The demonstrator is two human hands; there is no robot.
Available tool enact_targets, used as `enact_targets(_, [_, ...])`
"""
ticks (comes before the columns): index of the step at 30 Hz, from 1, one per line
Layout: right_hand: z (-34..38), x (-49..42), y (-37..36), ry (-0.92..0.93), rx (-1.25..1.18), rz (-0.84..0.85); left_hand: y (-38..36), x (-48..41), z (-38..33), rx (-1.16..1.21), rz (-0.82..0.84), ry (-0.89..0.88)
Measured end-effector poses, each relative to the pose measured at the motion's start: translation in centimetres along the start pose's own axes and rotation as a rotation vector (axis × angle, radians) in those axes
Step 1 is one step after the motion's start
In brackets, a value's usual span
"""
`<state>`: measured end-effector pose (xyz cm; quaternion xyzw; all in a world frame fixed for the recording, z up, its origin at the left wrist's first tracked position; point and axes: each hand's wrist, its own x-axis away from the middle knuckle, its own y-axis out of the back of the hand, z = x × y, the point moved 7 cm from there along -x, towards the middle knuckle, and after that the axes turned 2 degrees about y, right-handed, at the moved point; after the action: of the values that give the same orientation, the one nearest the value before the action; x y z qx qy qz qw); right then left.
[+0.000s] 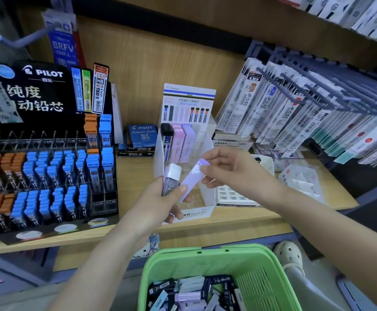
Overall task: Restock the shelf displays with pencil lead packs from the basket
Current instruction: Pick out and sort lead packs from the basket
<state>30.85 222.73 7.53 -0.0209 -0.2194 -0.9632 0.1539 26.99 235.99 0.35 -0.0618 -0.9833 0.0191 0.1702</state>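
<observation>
Right hand point(224, 170): thumb and fingertips pinch the top end of a purple lead pack point(192, 181); pack tilted, lower end beside left thumb. Left hand point(158, 205): grips a white-capped dark pack point(171, 179), upright. Both over the shelf point(138, 176) front edge, before the clear display stand point(206, 142). Green basket point(205, 251) below, packs inside

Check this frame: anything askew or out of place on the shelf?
Mildly: loose plastic packets lie heaped on the shelf right of the white display, and a blue Pilot box sits on stacked boxes beside it. Nothing looks spilled or damaged.
</observation>
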Motion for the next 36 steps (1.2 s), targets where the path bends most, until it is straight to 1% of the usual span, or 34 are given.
enact_targets(2, [0.0, 0.4, 0.0, 0.026, 0.079, 0.027, -0.2, -0.2, 0.1, -0.059, -0.007, -0.016])
enact_targets(4, [0.1, 0.4, 0.4, 0.058, 0.137, 0.005, -0.2, -0.3, 0.2, -0.102, -0.030, -0.018])
enact_targets(6, [0.1, 0.0, 1.9, 0.093, 0.189, -0.102, 0.2, -0.4, 0.2, -0.131, -0.093, -0.020])
enact_targets(10, [0.8, -1.8, 5.5, 0.216, 0.400, -0.398, 0.8, -0.8, 0.1, -0.090, -0.176, 0.026])
enact_targets(12, [1.3, -3.0, 6.3, 0.269, 0.453, -0.464, 0.8, -1.1, 0.4, -0.011, -0.195, 0.074])
enact_targets(14, [1.5, -4.4, 6.5, 0.299, 0.506, -0.488, 0.8, -1.5, 0.6, 0.078, -0.218, 0.106])
enact_targets(17, [1.5, -6.6, 5.8, 0.333, 0.615, -0.451, 0.8, -1.9, 0.5, 0.116, -0.224, 0.086])
enact_targets(20, [1.3, -8.3, 4.6, 0.345, 0.773, -0.330, 0.7, -1.8, 0.3, 0.113, -0.221, 0.057])
enact_targets(22, [0.9, -9.2, 4.2, 0.323, 0.852, -0.261, 0.7, -1.8, 0.2, 0.100, -0.219, 0.055])
enact_targets(26, [0.2, -10.2, 3.9, 0.254, 0.936, -0.197, 0.7, -1.7, 0.0, 0.093, -0.206, 0.045])
enact_targets(28, [0.1, -10.2, 3.7, 0.259, 0.941, -0.202, 0.7, -1.6, -0.1, 0.093, -0.201, 0.042])
enact_targets(32, [0.8, -10.1, 3.3, 0.351, 0.926, -0.247, 0.8, -1.5, -0.1, 0.111, -0.197, 0.045])
enact_targets(36, [0.8, -10.5, 3.4, 0.361, 0.950, -0.286, 0.9, -1.4, -0.4, 0.128, -0.183, 0.017])
